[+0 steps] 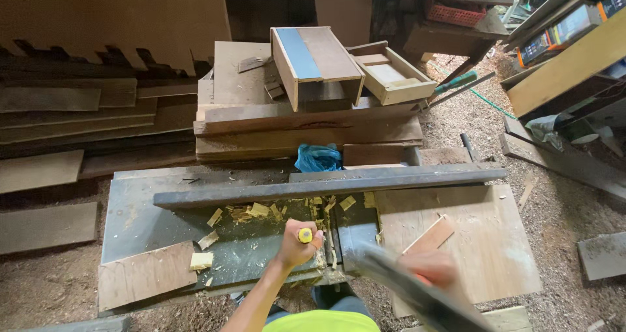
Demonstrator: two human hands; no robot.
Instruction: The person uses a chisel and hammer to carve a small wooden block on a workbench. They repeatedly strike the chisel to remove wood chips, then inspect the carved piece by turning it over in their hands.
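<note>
Nearest, the right hand (432, 268) grips a blurred grey flat tool (417, 289); left hand (298, 246), closed around a yellow-ended handle (305, 235), hovers over the grey metal desk (150, 221).

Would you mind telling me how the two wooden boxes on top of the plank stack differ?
The left box is taller, with a blue stripe on its top and its open side facing the camera; the right box is shallower, pale inside, and opens upward. The left box is darker brown. Both are rectangular wood, side by side.
</note>
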